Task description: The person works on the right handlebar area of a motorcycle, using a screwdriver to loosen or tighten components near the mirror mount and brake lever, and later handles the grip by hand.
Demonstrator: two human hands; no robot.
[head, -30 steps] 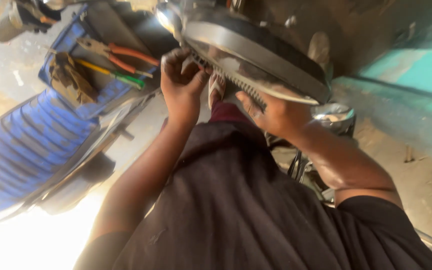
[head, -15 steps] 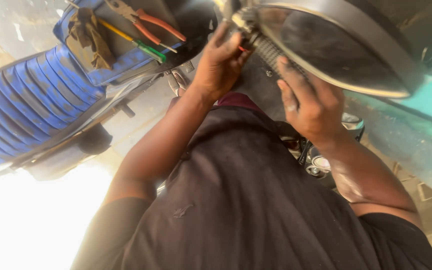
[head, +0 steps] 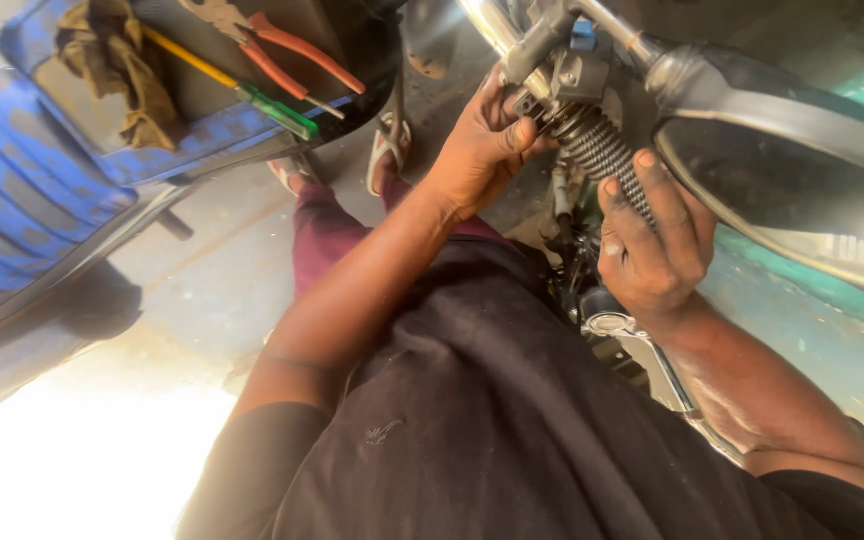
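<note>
My right hand (head: 652, 245) is wrapped around the black ribbed handlebar grip (head: 597, 150) of a motorcycle, its fingers over the grip's outer end. Just inward of the grip, my left hand (head: 482, 145) closes on the grey switch housing (head: 557, 75), thumb pressed against its side. A chrome handlebar tube (head: 487, 25) runs up and left from the housing. The dark mirror (head: 792, 190) with its chrome rim sits right of the grip, close to my right hand.
A blue plastic chair (head: 22, 190) stands at left, holding red-handled pliers (head: 292, 50), a green and yellow screwdriver (head: 242, 90) and a brown rag (head: 117, 60). My sandalled feet (head: 387, 150) rest on the concrete floor. Motorcycle frame parts (head: 617, 335) lie below the handlebar.
The view has swung closer to the handlebar. My left hand has moved onto the switch housing and my right hand has closed round the ribbed grip.
</note>
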